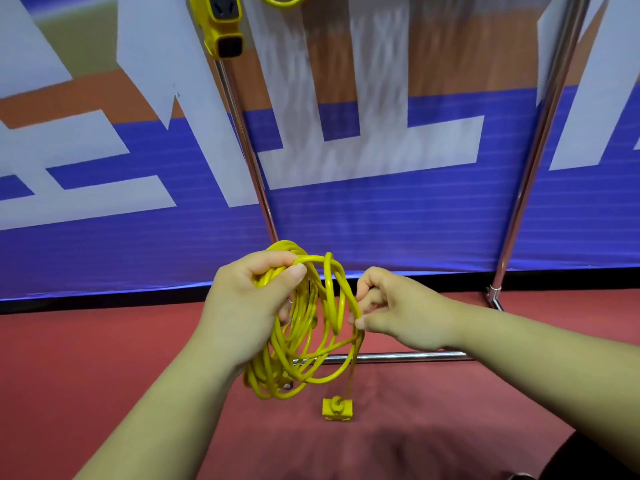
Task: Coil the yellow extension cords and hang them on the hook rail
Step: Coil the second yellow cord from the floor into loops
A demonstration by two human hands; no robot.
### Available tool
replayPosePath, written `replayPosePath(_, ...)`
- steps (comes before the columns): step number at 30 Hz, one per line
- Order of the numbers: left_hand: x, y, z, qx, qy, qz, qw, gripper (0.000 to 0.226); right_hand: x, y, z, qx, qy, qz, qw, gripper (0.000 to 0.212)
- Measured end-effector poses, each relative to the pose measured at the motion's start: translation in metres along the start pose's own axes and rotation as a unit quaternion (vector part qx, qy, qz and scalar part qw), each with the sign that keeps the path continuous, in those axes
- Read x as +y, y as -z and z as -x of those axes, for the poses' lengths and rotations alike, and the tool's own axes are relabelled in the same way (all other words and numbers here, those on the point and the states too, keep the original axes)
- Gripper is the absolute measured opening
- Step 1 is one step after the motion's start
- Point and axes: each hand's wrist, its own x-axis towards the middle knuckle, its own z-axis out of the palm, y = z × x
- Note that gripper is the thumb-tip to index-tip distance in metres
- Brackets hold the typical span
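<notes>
Yellow extension cord (304, 327): coiled in loose loops at centre frame, held above the red floor (104, 358). Left hand (246, 303) grips the coil's top, fingers curled around the bundled strands. Right hand (398, 308) pinches the outermost loop on the coil's right edge. Plug (337, 407) dangles below the coil. Second yellow power strip (221, 26) hangs at upper frame, against a chrome rack (533, 161).
</notes>
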Motion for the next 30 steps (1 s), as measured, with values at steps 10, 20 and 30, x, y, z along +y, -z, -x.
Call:
replayPosePath(10,-0.003,0.012,-0.001,0.029,0.054,0.074,0.995,0.01,-0.028,0.002,0.005,0.088,0.006,0.019,0.996,0.014)
replayPosePath(20,-0.004,0.012,0.0,0.032,0.092,0.077,0.992,0.026,-0.046,-0.002,0.016,0.187,0.005,0.179,0.966,0.013)
replayPosePath(30,0.013,0.009,0.005,-0.035,-0.038,-0.065,0.997,0.045,-0.053,0.016,0.015,0.095,-0.006,-0.065,0.993,0.05)
